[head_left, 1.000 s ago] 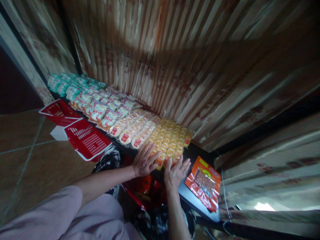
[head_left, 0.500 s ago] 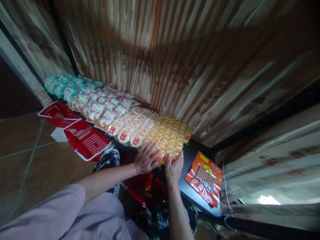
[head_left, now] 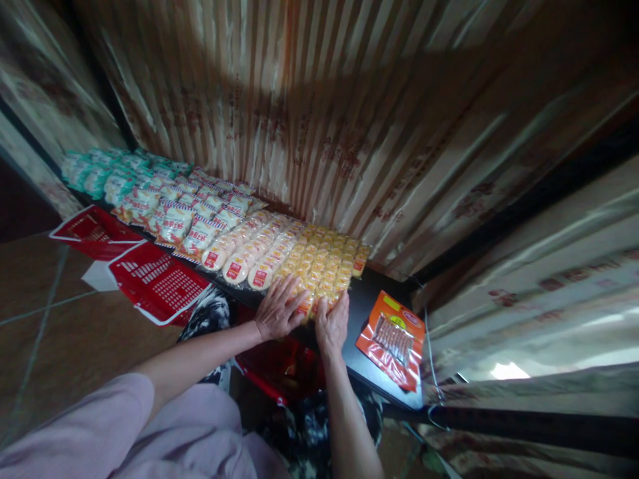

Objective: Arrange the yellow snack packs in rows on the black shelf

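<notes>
Rows of small yellow snack packets (head_left: 322,266) lie on a dark shelf (head_left: 357,332). My left hand (head_left: 279,309) rests at their front left corner, its fingers stretched out and touching the nearest packets. At the front right corner, my right hand (head_left: 332,326) lies against the packets with its fingers extended. Left of the yellow rows are clear-wrapped round pale cakes or crackers (head_left: 239,259) with red labels. Beyond them are white snack bags (head_left: 174,219) with striped edges, then green packets (head_left: 107,173) at the far left end.
An orange packet of sausage-like sticks (head_left: 394,339) lies on the right of the shelf. Red plastic baskets (head_left: 164,279) stand on the tiled floor at left, another red basket (head_left: 294,372) under my arms. A pleated curtain (head_left: 299,120) hangs behind the shelf.
The whole scene has shifted slightly left in view as the head turned. Both hands stay at the front of the yellow packets, with almost no change in their pose.
</notes>
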Demonstrator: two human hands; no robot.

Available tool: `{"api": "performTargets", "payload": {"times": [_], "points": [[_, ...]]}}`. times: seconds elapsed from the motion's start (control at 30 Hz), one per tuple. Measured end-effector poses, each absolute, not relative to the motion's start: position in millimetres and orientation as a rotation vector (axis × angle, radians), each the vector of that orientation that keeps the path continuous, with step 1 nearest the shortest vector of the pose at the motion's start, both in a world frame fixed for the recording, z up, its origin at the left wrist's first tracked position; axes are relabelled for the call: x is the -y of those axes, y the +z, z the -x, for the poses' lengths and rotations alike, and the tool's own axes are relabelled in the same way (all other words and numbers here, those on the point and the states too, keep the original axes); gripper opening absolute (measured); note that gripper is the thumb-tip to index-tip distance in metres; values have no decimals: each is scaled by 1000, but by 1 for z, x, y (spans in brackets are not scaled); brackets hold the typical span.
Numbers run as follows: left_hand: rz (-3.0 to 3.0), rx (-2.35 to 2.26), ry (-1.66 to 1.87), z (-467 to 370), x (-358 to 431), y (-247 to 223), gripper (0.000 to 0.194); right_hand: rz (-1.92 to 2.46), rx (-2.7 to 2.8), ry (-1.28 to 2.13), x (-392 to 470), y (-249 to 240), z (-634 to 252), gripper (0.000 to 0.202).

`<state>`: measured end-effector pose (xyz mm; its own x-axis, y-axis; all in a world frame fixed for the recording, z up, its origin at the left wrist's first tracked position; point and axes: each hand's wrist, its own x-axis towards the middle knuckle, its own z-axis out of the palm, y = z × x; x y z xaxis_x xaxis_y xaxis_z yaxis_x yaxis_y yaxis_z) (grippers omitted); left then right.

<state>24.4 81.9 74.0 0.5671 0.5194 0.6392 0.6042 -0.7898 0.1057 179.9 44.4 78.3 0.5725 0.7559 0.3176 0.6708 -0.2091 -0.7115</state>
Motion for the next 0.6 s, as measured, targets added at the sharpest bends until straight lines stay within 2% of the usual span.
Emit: {"api": "performTargets", "payload": {"times": [0.27,0.6], "points": [[2659,962,-1030,-24,-82,73,53,1930,1135,166,-42,75,-184,81],[2645,1001,-937,-23,-82,72,53,1840,1135,-6,-41,71,-184,80]]}}
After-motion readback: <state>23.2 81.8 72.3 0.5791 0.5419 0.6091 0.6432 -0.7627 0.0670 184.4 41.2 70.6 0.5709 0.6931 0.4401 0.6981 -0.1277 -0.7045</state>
